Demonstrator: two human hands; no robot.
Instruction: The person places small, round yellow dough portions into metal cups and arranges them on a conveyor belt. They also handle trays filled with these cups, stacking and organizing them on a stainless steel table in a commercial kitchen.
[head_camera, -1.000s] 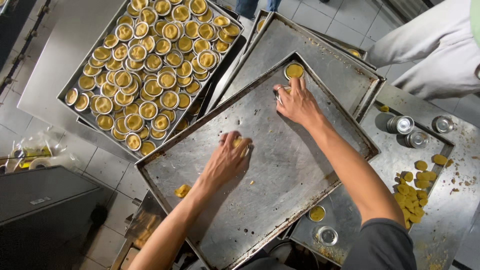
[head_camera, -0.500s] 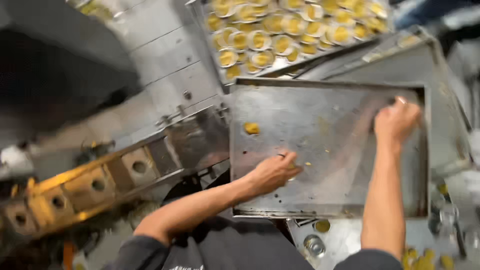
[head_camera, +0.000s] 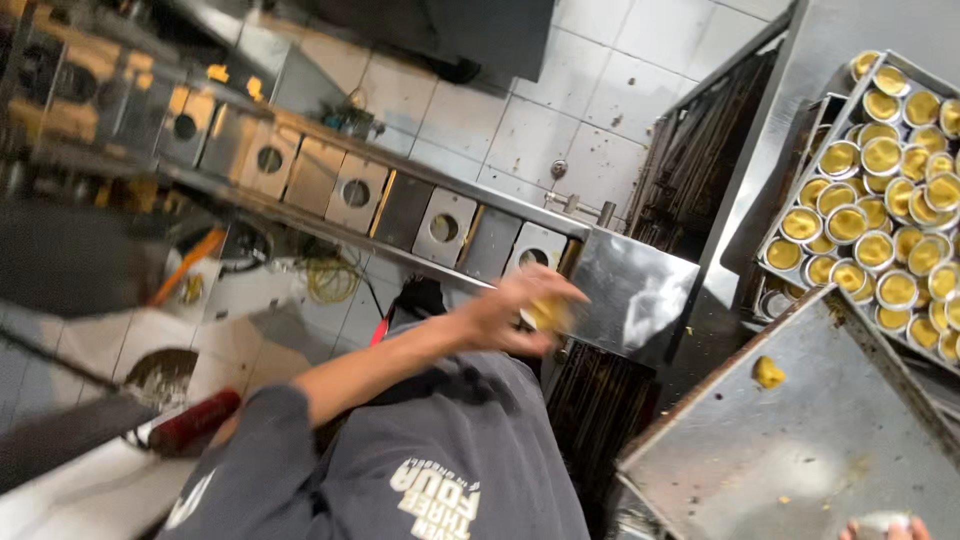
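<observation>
A blurred metal machine rail (head_camera: 330, 190) with round holes runs along the tiled wall at left. The left hand (head_camera: 525, 310) reaches out over it, fingers curled around a small yellow pastry piece (head_camera: 548, 316), apparently carrying it clear of the trays. Right of it, one yellow crumb (head_camera: 768, 372) lies on the scuffed flat baking sheet (head_camera: 800, 460). Only fingertips of the right hand (head_camera: 885, 528) show at the sheet's bottom edge, so its grip cannot be told. Beyond, foil-cupped tarts (head_camera: 880, 230) crowd a second tray.

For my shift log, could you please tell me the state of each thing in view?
Left hand: blurred, closed around a yellow piece, off the tray.
Right hand: only fingertips show at the frame's bottom edge.
Near tray: almost bare, one yellow piece on it.
Far tray: packed with filled tart tins.
</observation>
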